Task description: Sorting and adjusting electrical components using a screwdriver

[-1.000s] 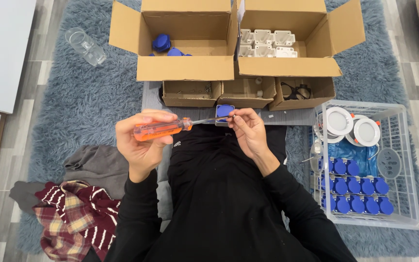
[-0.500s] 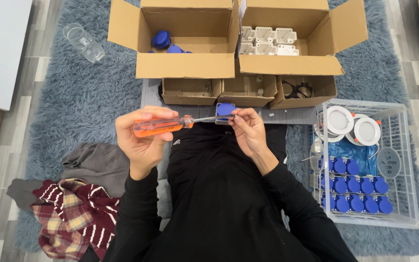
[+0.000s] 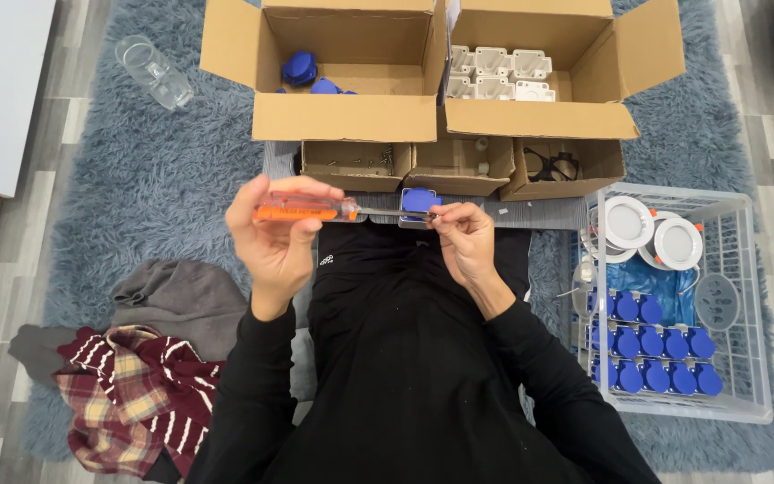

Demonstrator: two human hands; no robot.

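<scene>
from the head view, your left hand [image 3: 278,235] is up in front of your chest with its fingers [image 3: 302,190] wrapped tight around the orange handle of a screwdriver [image 3: 315,211]. the screwdriver lies flat and its thin metal tip points toward your right hand [image 3: 464,242]. your right hand's fingers [image 3: 448,217] are pinched shut on something small at the tip, too small to tell what it is. a blue cap piece [image 3: 419,201] sits just behind that pinch, near the edge of the small brown boxes [image 3: 441,168].

behind those stand two big open boxes: the left box [image 3: 342,72] holds blue pieces, the right box [image 3: 544,76] holds white pieces. their front walls are close to your hands, so there is little room forward. a white wire basket [image 3: 745,269] with blue caps and white round lights sits at your right, its edge near your elbow. a pile of clothes [image 3: 127,376] lies at your left on the fluffy blue rug [image 3: 136,188], with open rug above it. a clear jar [image 3: 154,72] lies far off.
</scene>
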